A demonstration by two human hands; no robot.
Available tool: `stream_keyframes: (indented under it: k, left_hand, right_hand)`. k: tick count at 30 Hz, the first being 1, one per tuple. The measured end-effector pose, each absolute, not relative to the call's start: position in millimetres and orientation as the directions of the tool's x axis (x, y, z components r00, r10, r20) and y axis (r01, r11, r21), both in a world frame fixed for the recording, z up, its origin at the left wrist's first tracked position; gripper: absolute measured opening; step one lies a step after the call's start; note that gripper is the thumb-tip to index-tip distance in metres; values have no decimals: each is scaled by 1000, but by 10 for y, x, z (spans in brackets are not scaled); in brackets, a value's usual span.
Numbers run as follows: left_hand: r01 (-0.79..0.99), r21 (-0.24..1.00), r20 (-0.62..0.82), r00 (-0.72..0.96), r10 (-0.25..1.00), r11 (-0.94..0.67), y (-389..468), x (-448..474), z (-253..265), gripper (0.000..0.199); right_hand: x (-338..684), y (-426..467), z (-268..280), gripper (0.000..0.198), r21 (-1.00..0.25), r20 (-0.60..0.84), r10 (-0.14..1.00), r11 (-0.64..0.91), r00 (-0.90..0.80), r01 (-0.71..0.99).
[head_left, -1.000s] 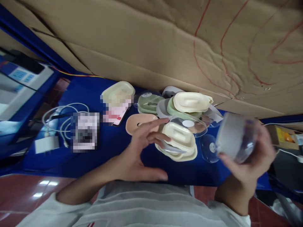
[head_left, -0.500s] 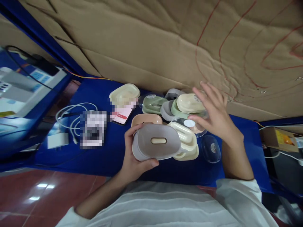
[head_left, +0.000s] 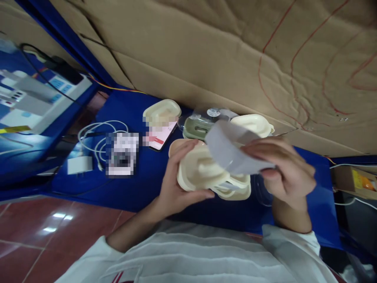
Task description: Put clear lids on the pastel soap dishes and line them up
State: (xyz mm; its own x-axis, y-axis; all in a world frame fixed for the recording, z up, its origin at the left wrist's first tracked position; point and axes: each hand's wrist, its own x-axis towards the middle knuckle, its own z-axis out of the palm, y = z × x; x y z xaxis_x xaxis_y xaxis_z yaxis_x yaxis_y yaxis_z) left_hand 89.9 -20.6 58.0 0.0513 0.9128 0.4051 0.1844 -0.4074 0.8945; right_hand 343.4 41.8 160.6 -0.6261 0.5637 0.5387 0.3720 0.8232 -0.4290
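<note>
Left hand (head_left: 171, 190) gripped cream tray (head_left: 193, 171), thumb opposing fingers. Right hand (head_left: 290, 173) pinched grey cover (head_left: 225, 148), right of left fingertips. Phone (head_left: 159, 141) lay left of those.

Pale lilac-grey leads the field, plain all over, on the curved plastic container (head_left: 220, 147), and right beside it, solid cream on the shallow rounded plastic dish (head_left: 194, 169)! Here's peach on the low rounded tray (head_left: 176, 144), sage green on the slotted plastic tray (head_left: 196, 131), and crisp white on the small round sticker (head_left: 213, 113). Deep blue fills the flat counter (head_left: 153, 184). Behind, tan for the tall creased cardboard sheet (head_left: 191, 51), streaked with wavy red lines (thin ones, none quite straight). Black rims the slab-shaped phone (head_left: 161, 137), its pinkish-white screen carrying a red block. And there's brick-red on the square floor tiles (head_left: 29, 232), crossed by a paler grid!
</note>
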Motion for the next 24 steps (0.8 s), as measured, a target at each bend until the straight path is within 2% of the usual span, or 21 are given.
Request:
stream_keyframes:
  k: [2, 4, 7, 11, 16, 21, 24]
  left_hand:
    - [263, 886, 398, -7, 917, -382, -121, 808, 546, 91]
    - [361, 863, 405, -74, 911, -354, -31, 715, 489, 82]
    - [509, 796, 417, -69, 906, -327, 64, 598, 388, 77]
    - [648, 718, 349, -19, 937, -255, 84, 499, 276, 78]
    - [757, 632, 234, 18, 972, -166, 41, 447, 157, 60]
    - [767, 604, 249, 76, 966, -216, -18, 477, 87, 53]
    - [772, 584, 289, 94, 953, -253, 27, 411, 162, 51]
  right_hand:
    - [3520, 501, 1637, 38, -293, 574, 606, 780, -551, 553]
    - [3616, 634, 1626, 41, -160, 538, 668, 681, -515, 715]
    - [3741, 878, 1515, 38, -66, 435, 739, 596, -514, 801]
    - [3800, 1057, 1339, 29, -79, 440, 739, 597, -510, 798]
    - [3807, 944, 1299, 28, -109, 544, 697, 611, -467, 784]
    - [3912, 592, 1227, 26, -154, 516, 725, 602, -455, 784]
    - [4021, 294, 1109, 19, -145, 550, 735, 553, -398, 821]
